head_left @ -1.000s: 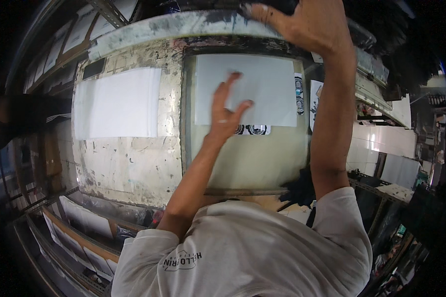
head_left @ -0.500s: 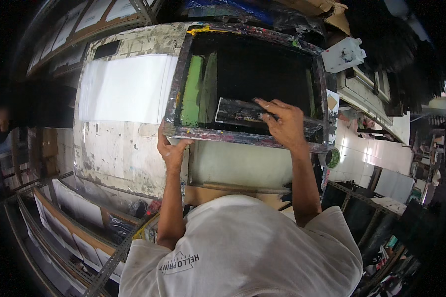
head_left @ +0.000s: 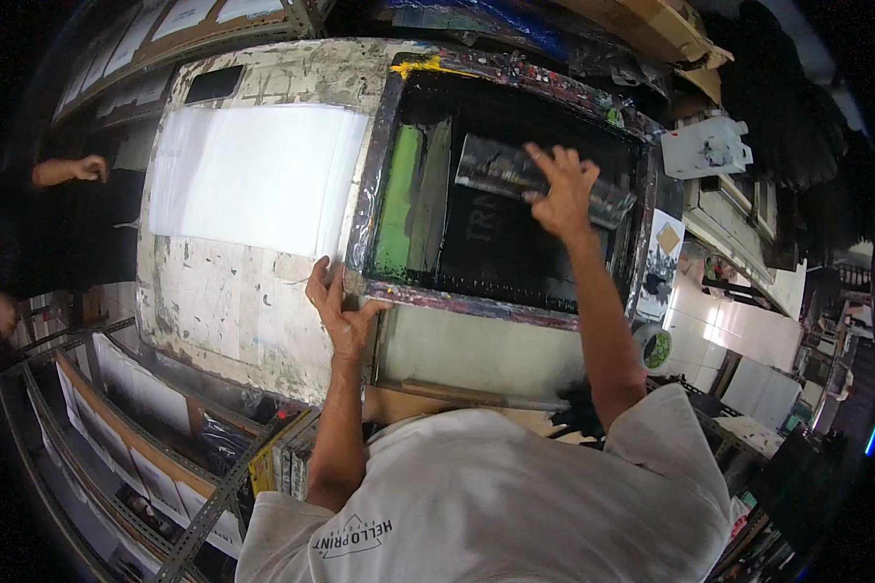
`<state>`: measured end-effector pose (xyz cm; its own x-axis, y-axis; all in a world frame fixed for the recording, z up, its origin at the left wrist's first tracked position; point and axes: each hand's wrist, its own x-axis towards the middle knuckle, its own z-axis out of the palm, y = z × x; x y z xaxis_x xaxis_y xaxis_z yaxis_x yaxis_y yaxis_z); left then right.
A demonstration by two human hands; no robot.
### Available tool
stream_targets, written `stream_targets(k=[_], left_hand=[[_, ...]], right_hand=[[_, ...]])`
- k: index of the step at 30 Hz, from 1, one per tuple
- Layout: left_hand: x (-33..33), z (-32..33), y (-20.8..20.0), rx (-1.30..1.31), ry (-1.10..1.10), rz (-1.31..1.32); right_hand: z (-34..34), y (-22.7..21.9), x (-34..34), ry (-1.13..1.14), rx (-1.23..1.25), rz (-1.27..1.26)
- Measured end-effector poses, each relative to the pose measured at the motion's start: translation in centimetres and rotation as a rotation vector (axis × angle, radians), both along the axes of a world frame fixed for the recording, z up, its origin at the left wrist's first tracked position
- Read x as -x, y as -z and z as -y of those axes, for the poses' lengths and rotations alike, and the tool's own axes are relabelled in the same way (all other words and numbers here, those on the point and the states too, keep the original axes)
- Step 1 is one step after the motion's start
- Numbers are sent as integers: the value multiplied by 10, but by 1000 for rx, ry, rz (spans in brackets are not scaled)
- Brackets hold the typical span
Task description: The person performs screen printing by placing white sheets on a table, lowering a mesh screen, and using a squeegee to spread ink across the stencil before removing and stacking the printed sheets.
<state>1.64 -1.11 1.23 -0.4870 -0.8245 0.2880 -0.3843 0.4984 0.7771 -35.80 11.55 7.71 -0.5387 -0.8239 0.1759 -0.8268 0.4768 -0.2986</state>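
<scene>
A screen-printing frame with paint-spattered edges lies in front of me, its mesh dark with black ink. At its near left corner, my left hand grips the frame, thumb along the near edge and fingers around the side. My right hand holds a long, ink-covered squeegee on the mesh, slightly blurred. The squeegee lies slantwise across the far half, its left end farther away. Pale lettering shows faintly on the mesh nearer to me. Green tape runs down the mesh's left side.
A white sheet lies on the stained board at left. Beyond the frame's right corner stands a smudged white jug, with a tape roll nearer. Another person's hand shows at far left; metal racks stand lower left.
My right hand has pushed the squeegee from the near edge toward the far side, baring faint lettering. The left hand keeps its grip. Another person's hand has come up at far left.
</scene>
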Motion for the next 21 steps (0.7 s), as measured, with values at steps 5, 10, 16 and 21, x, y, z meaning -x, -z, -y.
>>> stream_targets(k=[5, 10, 16, 21], left_hand=[[4, -3, -7, -63, -22, -45], [6, -4, -16, -65, 7, -1], [-1, -3, 0, -92, 10, -67], [2, -9, 5, -299, -45, -171]], right_hand=[[47, 15, 84, -10, 83, -152], [68, 14, 132, -26, 74, -141], [66, -8, 115, -36, 105, -141], [30, 6, 70, -76, 159, -213]])
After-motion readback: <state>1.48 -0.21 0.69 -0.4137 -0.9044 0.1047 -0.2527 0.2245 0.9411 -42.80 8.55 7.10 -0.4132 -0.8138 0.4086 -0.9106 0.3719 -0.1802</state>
